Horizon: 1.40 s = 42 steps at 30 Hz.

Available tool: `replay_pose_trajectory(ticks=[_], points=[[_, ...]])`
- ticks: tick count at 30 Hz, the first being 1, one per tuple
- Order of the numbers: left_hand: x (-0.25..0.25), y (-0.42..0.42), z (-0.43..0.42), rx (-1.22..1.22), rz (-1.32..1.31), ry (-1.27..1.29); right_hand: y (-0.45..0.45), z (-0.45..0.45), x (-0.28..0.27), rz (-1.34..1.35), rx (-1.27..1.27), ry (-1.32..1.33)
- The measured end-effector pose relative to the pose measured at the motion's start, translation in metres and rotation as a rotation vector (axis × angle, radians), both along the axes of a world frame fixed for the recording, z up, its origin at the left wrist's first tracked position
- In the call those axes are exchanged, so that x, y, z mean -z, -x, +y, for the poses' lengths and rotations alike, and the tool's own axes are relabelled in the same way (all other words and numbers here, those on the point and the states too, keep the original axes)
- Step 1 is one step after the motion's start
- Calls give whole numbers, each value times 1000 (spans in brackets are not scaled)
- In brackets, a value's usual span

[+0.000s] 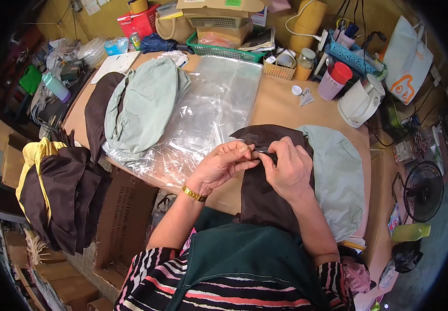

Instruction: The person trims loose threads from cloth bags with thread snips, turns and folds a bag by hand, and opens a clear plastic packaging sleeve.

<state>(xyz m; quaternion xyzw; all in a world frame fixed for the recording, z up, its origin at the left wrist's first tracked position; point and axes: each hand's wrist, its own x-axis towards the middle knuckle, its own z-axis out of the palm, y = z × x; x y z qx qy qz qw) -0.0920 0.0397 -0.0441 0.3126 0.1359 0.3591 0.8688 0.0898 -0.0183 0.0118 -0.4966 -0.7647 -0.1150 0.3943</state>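
Dark brown cloth (265, 194) lies over the table's front edge, against the green apron. Its upper edge is pinched between the fingertips of my left hand (225, 165), which has a gold watch at the wrist. My right hand (290, 168) is closed on the same edge, close beside the left fingertips. Any small item between the fingers is too small to make out. Pale green cloth (338, 181) lies to the right, partly under the brown one. Clear plastic sheets (218, 93) are spread beyond my left hand.
Another pale green cloth piece (143, 106) lies at the left on brown cloth. A pink cup (332, 85), a white kettle (361, 101) and a green basket (198, 49) stand at the back. Brown and yellow cloth (60, 192) is piled left; a black fan (423, 192) stands right.
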Motion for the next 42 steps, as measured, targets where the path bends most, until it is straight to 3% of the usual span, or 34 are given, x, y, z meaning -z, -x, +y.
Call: replay_pose_trajectory(ticks=[5, 7, 8, 12, 14, 15, 16, 18, 19, 20, 22, 23, 25, 26, 28, 30, 32, 33, 34, 36, 37, 40, 42], points=[[-5, 0, -3, -4, 22, -35, -1, 4, 7, 56, -13, 37], [-2, 2, -3, -174, 281, -263, -3, 8, 10, 204, 37, 87], [2, 5, -1, -172, 283, -260, -4, 12, 14, 279, 90, 111], [5, 11, 9, -428, 140, 35, -13, 21, 33, 351, 135, 311], [31, 37, 27, -186, -340, 141, -17, 25, 47, 334, 117, 334], [18, 42, 25, -352, -223, 124, -21, 29, 57, 312, 150, 337], [16, 50, 25, -354, -219, 127, -26, 34, 68, 289, 183, 339], [14, 66, 26, -496, 407, -288, -36, 48, 91, 319, 203, 404], [8, 54, 22, -651, 796, -759, -39, 58, 99, 348, 160, 409], [3, 46, 20, -651, 797, -756, -41, 67, 105, 379, 119, 417], [1, 30, 15, -339, 1408, -929, -29, 92, 109, 397, 111, 317], [13, 23, 19, -338, 1407, -930, -26, 108, 118, 284, 204, 390], [40, 11, 28, -441, 1417, -1286, -26, 117, 128, 172, 297, 460], [42, 14, 32, -448, 1417, -1293, -29, 122, 129, 228, 228, 474], [23, 19, 33, -218, 1429, -1109, -38, 132, 117, 275, 152, 475], [19, 30, 35, -213, 1397, -1041, -50, 123, 98, 655, 77, 389], [37, 38, 40, -382, 883, -927, -57, 112, 74, 840, 14, 386], [11, 32, 27, -242, 664, -416, -59, 105, 63, 899, -10, 414], [4, 27, 23, -239, 663, -416, -62, 103, 61, 899, -8, 413], [0, 19, 19, -21, -3, 25, -68, 98, 60, 786, 39, 408], [3, 16, 19, -20, -4, 27, -58, 89, 47, 786, 40, 409], [10, 8, 17, 87, -214, 149, -26, 49, 4, 464, 149, 83], [4, 3, 12, 36, -220, 119, -18, 28, -11, 254, 66, 277]])
